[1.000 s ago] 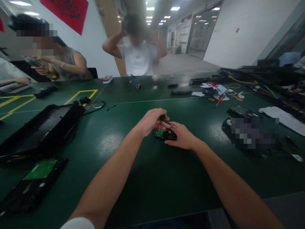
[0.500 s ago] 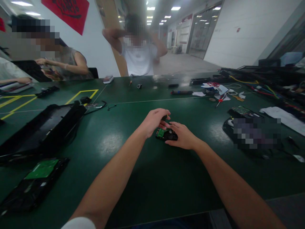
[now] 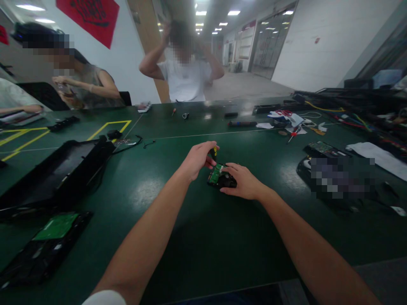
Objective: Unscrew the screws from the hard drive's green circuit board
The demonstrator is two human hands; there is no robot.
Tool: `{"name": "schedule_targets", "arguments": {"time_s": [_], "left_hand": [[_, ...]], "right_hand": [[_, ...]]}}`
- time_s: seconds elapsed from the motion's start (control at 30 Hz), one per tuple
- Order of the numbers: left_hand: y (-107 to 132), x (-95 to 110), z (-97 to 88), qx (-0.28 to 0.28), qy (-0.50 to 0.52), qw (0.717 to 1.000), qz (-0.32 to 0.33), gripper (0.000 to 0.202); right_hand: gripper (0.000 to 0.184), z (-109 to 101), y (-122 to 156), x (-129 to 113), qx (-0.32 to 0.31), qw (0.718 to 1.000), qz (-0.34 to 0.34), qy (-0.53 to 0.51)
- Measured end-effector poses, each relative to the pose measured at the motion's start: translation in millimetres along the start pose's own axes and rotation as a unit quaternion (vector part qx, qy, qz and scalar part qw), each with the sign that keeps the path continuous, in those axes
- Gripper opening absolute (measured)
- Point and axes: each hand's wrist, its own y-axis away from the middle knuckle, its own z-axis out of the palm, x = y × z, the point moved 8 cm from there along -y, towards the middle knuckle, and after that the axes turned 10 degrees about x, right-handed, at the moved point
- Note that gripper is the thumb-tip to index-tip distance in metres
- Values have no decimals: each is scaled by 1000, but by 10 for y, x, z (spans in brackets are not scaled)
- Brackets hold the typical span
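Note:
A small black device with a green circuit board (image 3: pixel 217 176) lies on the green table (image 3: pixel 203 237) in the middle. My right hand (image 3: pixel 243 182) rests on its right side, fingers curled over the casing and holding it down. My left hand (image 3: pixel 197 159) hovers just left of and above the board, closed around a small screwdriver with a dark and yellow handle (image 3: pixel 214 151) that points down toward the board.
A long black casing (image 3: pixel 54 173) and a second board in a black tray (image 3: pixel 47 241) lie at the left. Tools, cables and papers (image 3: pixel 292 123) crowd the far right. Three other people sit or stand along the far edge.
My left hand has lifted slightly off the device and turned, and the screwdriver handle and more of the green board show now. My right hand has stayed put.

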Motion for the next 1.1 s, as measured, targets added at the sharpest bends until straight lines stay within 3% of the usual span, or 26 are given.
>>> {"name": "schedule_targets", "arguments": {"time_s": [0.23,0.7,0.97,1.1], "left_hand": [[111,-38,243,-78,37,996,-34,27],[-5,-1,-42,42,45,998,-27,22],[67,-19,153,-32,42,998,-35,25],[41,-52,144,-33,54,997,-37,27]], "right_hand": [[73,10,-14,16,-4,1000,3,4],[72,-3,1,10,-4,1000,-2,-2],[75,-2,-17,0,-11,1000,9,-2],[74,-3,-20,-11,-13,1000,8,1]]}}
